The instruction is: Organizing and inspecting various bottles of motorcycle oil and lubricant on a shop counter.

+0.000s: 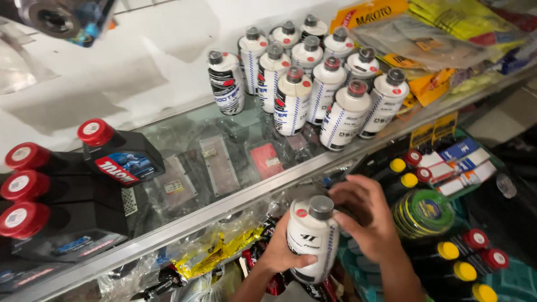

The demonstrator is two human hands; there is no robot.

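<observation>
Both hands, left (279, 254) and right (366, 215), clasped around white oil bottle (310, 240) (grey cap, red dot, blue-striped side)

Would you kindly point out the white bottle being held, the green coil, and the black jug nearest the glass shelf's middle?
white bottle (311, 237), head view, on its white body.
green coil (423, 212), head view, on its wound top.
black jug (124, 159), head view, on its labelled side.

Glass shelf (184, 223) carries a cluster of white bottles with grey caps (313, 84) and black red-capped oil bottles (67, 184) at left. Yellow packets (442, 33) at back right; yellow-capped bottles (464, 271) and a green cable coil (425, 210) below.
</observation>
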